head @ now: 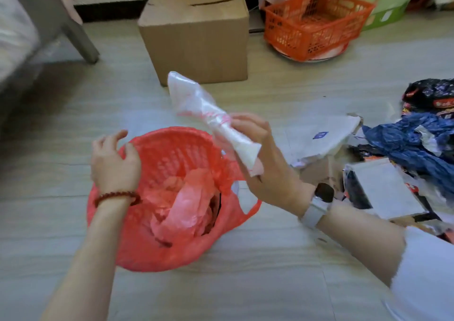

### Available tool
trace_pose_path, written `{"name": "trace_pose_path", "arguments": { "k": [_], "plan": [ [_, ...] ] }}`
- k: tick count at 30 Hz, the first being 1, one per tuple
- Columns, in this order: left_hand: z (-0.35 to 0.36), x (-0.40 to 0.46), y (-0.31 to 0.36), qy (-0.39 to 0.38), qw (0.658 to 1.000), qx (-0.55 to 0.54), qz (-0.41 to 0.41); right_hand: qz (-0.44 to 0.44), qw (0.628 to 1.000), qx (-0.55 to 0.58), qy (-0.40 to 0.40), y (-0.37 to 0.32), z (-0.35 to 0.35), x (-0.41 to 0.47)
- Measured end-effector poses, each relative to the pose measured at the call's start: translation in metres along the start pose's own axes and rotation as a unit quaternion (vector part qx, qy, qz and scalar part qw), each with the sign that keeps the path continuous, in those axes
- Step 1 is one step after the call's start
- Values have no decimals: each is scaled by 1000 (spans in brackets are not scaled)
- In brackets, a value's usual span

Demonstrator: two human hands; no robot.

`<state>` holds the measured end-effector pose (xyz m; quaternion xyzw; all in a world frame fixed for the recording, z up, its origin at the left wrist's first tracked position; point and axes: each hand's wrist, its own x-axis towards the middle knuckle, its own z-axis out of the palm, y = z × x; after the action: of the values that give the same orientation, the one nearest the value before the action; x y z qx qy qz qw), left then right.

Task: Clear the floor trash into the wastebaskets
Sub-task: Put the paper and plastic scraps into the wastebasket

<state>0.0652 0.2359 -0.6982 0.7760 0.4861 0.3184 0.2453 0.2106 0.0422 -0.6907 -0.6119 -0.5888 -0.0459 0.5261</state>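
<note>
Both hands are busy. Left hand (114, 160) is gripping the red wastebasket (169, 198) rim, fingers curled. Right hand (266, 163) is pinching a crumpled white plastic bag (211, 117) above it.

The left hand (114, 160) reaches forward on a bare forearm, a dark red bead bracelet (118, 196) at the wrist; its thumb hooks over the rim of the red plastic mesh wastebasket (172, 149), the other fingers curled outside. The right hand (265, 158), a grey-strapped watch (319, 204) on its wrist, is raised, thumb and fingers wrapped round a crumpled clear plastic bag (208, 114), which juts up and left of the grip.
</note>
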Motion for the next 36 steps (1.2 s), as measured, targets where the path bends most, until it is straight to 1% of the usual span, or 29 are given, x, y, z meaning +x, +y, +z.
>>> {"name": "trace_pose_path", "arguments": {
  "k": [2, 3, 4, 5, 7, 9, 10, 11, 13, 14, 16, 17, 18, 19, 20, 21, 22, 24, 25, 26, 27, 28, 30, 32, 33, 34, 35, 36],
  "plan": [
    [-16, 12, -37, -36, 993, 18, -107, -32, 988, -77, -131, -5, 37, 8],
    [-21, 13, -53, -68, 987, 20, -146, -42, 969, -128, -208, -4, 55, 9],
    [-24, 11, -65, -95, 980, 17, -173, -34, 940, -173, -294, -3, 71, 8],
    [-26, 8, -74, -115, 976, 11, -184, -6, 902, -202, -381, -2, 85, 4],
    [-29, 1, -81, -131, 978, 9, -163, 65, 812, -208, -541, -1, 107, -3],
    [-26, -6, -78, -136, 983, 16, -120, 87, 725, -201, -654, -4, 121, -7],
    [-23, -10, -75, -138, 985, 18, -103, 86, 693, -197, -688, -7, 126, -8],
    [-19, -14, -71, -139, 986, 19, -87, 80, 670, -194, -712, -10, 130, -9],
    [-10, -20, -62, -135, 989, 12, -67, 45, 644, -211, -734, -14, 131, -10],
    [-4, -21, -57, -132, 989, 9, -60, 44, 630, -234, -739, -12, 128, -11],
    [6, -21, -47, -130, 990, 14, -55, 89, 599, -277, -746, -5, 114, -11],
    [12, -20, -42, -127, 990, 18, -58, 113, 588, -280, -750, -1, 103, -7],
    [17, -18, -38, -127, 990, 21, -64, 140, 586, -265, -753, 2, 91, -2],
    [23, -17, -34, -127, 989, 23, -70, 180, 596, -234, -747, 5, 78, 3],
    [27, -16, -31, -128, 989, 24, -75, 227, 622, -194, -724, 7, 65, 9],
    [32, -16, -27, -130, 988, 24, -80, 267, 662, -160, -682, 8, 52, 13],
    [35, -17, -22, -132, 987, 29, -82, 288, 714, -138, -623, 10, 40, 16],
    [40, -22, -6, -129, 987, 75, -66, 286, 814, -121, -491, 12, 13, 16],
    [40, -25, 3, -117, 987, 100, -48, 280, 854, -106, -425, 13, 0, 14],
    [41, -28, 14, -101, 988, 111, -22, 279, 887, -84, -357, 14, -14, 12],
    [42, -30, 27, -83, 990, 112, 14, 284, 911, -63, -292, 17, -29, 10],
    [43, -32, 41, -68, 990, 106, 56, 293, 926, -45, -233, 21, -44, 7],
    [50, -41, 75, -52, 985, 71, 151, 322, 938, -32, -126, 35, -78, -6],
    [68, -59, 115, -73, 971, 23, 227, 362, 929, -60, -46, 56, -116, -31],
    [80, -72, 135, -99, 961, 3, 259, 385, 918, -92, -20, 68, -134, -49],
    [95, -87, 153, -135, 949, -11, 286, 413, 901, -132, -10, 81, -153, -69],
    [111, -104, 168, -178, 935, -16, 306, 445, 879, -172, -21, 93, -169, -91],
    [127, -121, 179, -225, 920, -8, 322, 478, 853, -204, -51, 104, -183, -116]
  ]
}}
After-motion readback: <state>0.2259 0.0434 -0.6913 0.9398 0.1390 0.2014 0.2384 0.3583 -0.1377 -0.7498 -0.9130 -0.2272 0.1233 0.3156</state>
